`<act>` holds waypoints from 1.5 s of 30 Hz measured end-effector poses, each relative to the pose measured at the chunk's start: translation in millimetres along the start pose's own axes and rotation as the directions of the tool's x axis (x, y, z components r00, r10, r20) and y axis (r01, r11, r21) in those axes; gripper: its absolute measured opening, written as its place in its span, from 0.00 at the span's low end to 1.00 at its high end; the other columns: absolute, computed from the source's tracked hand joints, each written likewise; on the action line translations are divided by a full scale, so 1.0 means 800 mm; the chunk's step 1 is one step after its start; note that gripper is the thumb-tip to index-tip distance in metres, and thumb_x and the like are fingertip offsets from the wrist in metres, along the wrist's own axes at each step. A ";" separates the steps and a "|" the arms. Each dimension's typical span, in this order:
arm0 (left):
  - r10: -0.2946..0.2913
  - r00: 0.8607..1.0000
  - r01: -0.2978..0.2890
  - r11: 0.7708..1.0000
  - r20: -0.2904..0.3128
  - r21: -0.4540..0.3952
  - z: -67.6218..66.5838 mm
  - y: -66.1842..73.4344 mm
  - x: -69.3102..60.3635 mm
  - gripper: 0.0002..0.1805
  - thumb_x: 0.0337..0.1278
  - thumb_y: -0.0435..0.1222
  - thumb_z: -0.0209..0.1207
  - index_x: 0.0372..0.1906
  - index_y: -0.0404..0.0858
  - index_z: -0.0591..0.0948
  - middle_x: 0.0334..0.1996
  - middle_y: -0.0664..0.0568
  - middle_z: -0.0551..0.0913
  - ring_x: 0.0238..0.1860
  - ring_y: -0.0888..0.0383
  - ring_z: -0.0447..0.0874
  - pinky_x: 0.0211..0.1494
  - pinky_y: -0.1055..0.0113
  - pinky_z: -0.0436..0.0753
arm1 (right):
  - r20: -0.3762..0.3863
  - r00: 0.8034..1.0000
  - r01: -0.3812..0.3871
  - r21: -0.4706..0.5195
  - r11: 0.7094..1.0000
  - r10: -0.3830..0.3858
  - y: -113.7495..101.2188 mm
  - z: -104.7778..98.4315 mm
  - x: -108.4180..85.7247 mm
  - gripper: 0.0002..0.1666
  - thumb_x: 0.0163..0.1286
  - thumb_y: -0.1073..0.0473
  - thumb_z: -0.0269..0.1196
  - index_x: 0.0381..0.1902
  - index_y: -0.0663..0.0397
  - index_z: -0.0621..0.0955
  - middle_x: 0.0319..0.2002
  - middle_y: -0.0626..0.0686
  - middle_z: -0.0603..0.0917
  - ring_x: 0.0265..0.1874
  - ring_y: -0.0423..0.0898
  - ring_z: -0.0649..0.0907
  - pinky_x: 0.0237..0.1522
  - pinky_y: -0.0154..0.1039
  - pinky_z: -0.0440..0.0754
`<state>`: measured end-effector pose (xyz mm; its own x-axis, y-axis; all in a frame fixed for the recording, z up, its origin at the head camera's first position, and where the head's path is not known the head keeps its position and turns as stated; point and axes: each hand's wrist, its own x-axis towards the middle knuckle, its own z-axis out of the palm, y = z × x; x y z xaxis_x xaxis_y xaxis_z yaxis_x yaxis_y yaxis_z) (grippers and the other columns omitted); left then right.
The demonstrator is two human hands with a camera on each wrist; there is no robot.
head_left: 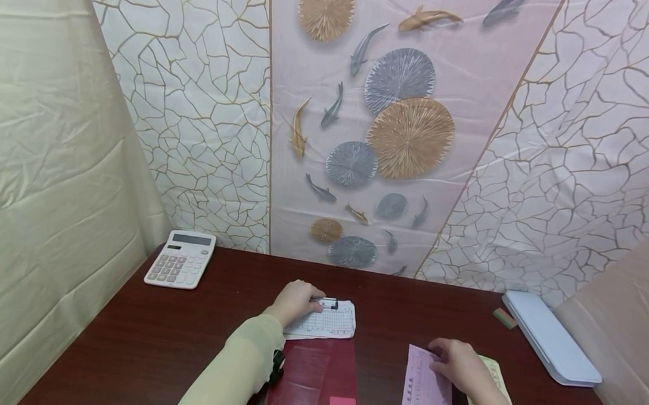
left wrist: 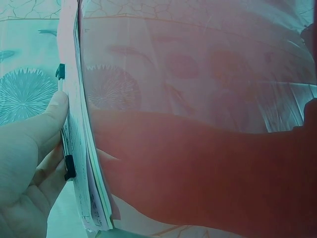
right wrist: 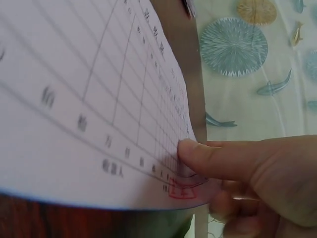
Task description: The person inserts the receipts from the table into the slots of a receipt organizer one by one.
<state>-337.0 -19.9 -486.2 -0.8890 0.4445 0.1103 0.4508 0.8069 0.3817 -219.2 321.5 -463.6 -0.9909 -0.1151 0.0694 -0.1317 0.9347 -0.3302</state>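
Note:
My left hand (head_left: pixel 296 304) holds the metal clip (head_left: pixel 327 303) with black ends at the top of a red translucent folder (head_left: pixel 318 369). Printed white slips (head_left: pixel 328 322) lie under that clip. In the left wrist view, my thumb and fingers are at the clip (left wrist: pixel 69 167), beside the layered edge of the paper stack (left wrist: pixel 85 148). My right hand (head_left: pixel 461 363) pinches a pink printed slip (head_left: pixel 428 388) by its edge. The right wrist view shows the thumb on the slip (right wrist: pixel 124 114) near a red stamp mark. Under the right wrist lies a yellow slip (head_left: pixel 494 375), partly hidden.
A white calculator (head_left: pixel 180 260) sits at the table's back left corner. At the right stand a long white case (head_left: pixel 550 338) and a small green-and-brown block (head_left: pixel 505 318), perhaps an eraser. Patterned cloth hangs behind the dark wooden table (head_left: pixel 407 306).

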 end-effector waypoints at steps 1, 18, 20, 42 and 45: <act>-0.001 1.000 0.001 1.000 0.000 0.001 0.000 0.000 0.000 0.18 0.50 0.45 0.67 0.48 0.48 0.86 0.43 0.57 0.86 0.49 0.57 0.82 0.54 0.63 0.79 | 0.000 1.000 -0.005 -0.011 1.000 0.005 0.000 0.000 0.000 0.12 0.49 0.65 0.72 0.33 0.54 0.84 0.25 0.46 0.81 0.25 0.40 0.76 0.27 0.38 0.75; -0.019 1.000 0.019 1.000 0.005 0.010 -0.001 0.003 -0.001 0.17 0.50 0.45 0.67 0.48 0.48 0.86 0.44 0.57 0.86 0.49 0.57 0.82 0.54 0.62 0.79 | 0.065 0.990 -0.130 0.127 0.983 0.123 0.012 -0.011 -0.007 0.03 0.60 0.63 0.65 0.27 0.53 0.82 0.25 0.46 0.81 0.23 0.41 0.73 0.25 0.37 0.71; -0.023 1.000 0.023 1.000 0.007 0.011 -0.001 0.002 0.000 0.18 0.50 0.45 0.67 0.48 0.48 0.86 0.44 0.57 0.86 0.50 0.56 0.82 0.54 0.62 0.79 | 0.075 0.985 -0.168 0.168 0.971 0.157 0.013 -0.013 -0.010 0.03 0.61 0.62 0.64 0.28 0.53 0.82 0.25 0.46 0.80 0.23 0.42 0.73 0.25 0.36 0.71; -0.037 0.999 0.037 0.999 0.006 0.009 -0.001 0.002 0.000 0.18 0.50 0.45 0.67 0.48 0.48 0.86 0.44 0.57 0.86 0.50 0.57 0.81 0.55 0.63 0.79 | 0.089 0.958 -0.272 0.587 0.762 0.273 -0.005 -0.006 -0.008 0.13 0.65 0.63 0.62 0.40 0.72 0.81 0.19 0.46 0.74 0.15 0.37 0.68 0.20 0.30 0.68; -0.035 0.999 0.035 0.999 0.003 0.018 0.000 0.003 0.001 0.17 0.50 0.45 0.67 0.48 0.48 0.86 0.44 0.57 0.86 0.50 0.57 0.82 0.55 0.63 0.79 | 0.078 0.955 -0.274 0.596 0.755 0.285 -0.012 -0.003 -0.007 0.14 0.64 0.62 0.63 0.41 0.72 0.81 0.19 0.46 0.75 0.16 0.37 0.68 0.20 0.31 0.69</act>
<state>-336.6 -18.2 -485.3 -0.9040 0.4170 0.0943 0.4208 0.8289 0.3687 -212.3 313.9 -458.6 -0.9864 0.1298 -0.1012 0.1558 0.5369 -0.8291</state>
